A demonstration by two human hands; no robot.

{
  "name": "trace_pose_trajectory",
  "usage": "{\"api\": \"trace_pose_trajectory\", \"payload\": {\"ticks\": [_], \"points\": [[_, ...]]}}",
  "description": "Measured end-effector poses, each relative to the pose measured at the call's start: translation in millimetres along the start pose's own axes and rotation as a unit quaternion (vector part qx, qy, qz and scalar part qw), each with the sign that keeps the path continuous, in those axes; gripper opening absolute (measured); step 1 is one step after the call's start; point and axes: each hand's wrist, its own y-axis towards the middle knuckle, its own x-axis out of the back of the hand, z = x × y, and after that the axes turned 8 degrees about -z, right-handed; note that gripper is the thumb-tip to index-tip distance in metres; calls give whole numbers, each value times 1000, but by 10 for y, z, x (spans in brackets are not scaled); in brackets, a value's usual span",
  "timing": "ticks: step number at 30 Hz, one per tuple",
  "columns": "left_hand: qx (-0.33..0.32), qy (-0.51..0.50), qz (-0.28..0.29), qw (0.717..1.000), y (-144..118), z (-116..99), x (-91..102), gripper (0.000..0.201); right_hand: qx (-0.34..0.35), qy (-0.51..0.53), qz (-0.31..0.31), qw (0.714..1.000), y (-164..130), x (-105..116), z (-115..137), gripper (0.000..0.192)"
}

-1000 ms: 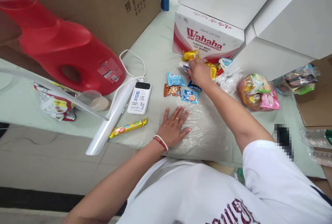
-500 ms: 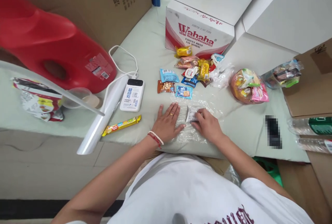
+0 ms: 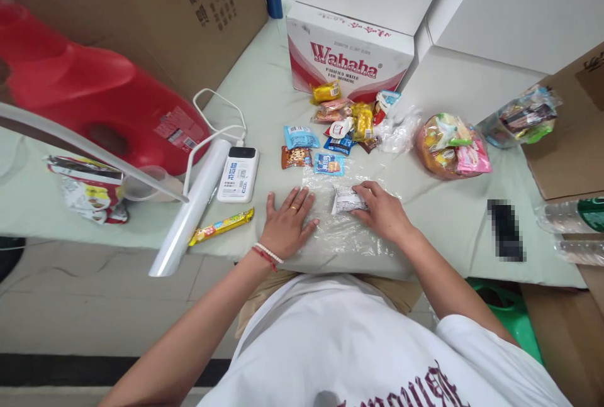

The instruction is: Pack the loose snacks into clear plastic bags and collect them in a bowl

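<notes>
A sheet of clear plastic film lies on the table's pale green cloth. My left hand rests flat at the film's left edge, fingers spread and nothing in them. Over the film, my right hand grips the right end of a small white snack packet with fine dark print. Just beyond the film are a light-blue packet, a brown packet and a blue packet. Behind them is a heap of wrapped snacks with a yellow packet in it.
To the left are a yellow snack stick, a white power bank with a cable, a film roll and a red jug. A Wahaba carton stands behind. On the right sit a snack bowl and a blurred-out dark object.
My left hand has shifted slightly left, away from the packet. The white packet now shows more of its length in my right hand. The camera view has moved a little.
</notes>
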Motion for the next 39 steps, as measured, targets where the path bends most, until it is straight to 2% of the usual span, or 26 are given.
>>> {"api": "trace_pose_trajectory", "payload": {"ticks": [4, 6, 9, 11, 14, 18, 20, 23, 26, 29, 31, 33, 35, 37, 39], "points": [[7, 17, -75, 997, -45, -6, 33, 63, 10, 24, 27, 999, 5, -72, 38, 60], [-35, 3, -100, 994, -85, 6, 94, 59, 12, 65, 6, 998, -83, -91, -26, 62], [-153, -67, -45, 985, -141, 68, 199, 55, 43, 152, -97, 983, -381, -67, -181, 53], [-196, -118, 12, 973, -169, 143, 242, 56, 76, 185, -130, 971, -646, -64, -279, 46], [-196, -159, 73, 965, -190, 274, 247, 61, 103, 170, -114, 973, -1001, -163, -372, 39], [-176, -186, 117, 960, -133, 382, 227, 23, 72, 177, -135, 972, -1189, -332, -404, 15], [-146, -213, 116, 959, -55, 391, 245, 25, 59, 215, -142, 964, -1141, -304, -409, 15], [-93, -253, 101, 958, 105, 369, 296, 29, 41, 273, -140, 951, -937, -120, -439, 14], [-27, -237, 70, 969, 283, 327, 301, 34, -3, 300, -127, 945, -662, 49, -513, 19], [44, -180, 36, 982, 452, 258, 215, 38, -97, 309, -82, 942, -411, 63, -624, 26], [84, -136, 12, 987, 547, 192, 132, 36, -144, 299, -29, 943, -281, 29, -700, 29], [124, -90, -6, 988, 619, 117, 57, 33, -157, 244, 23, 957, -167, 32, -754, 29], [158, -54, -9, 986, 665, 49, 8, 32, -152, 141, 33, 978, -39, 101, -768, 28], [179, -32, -8, 983, 692, 4, -16, 31, -137, 37, -10, 990, 132, 207, -727, 30], [188, -26, -9, 982, 705, -13, -25, 31, -105, -13, -52, 993, 354, 283, -634, 32]]}}
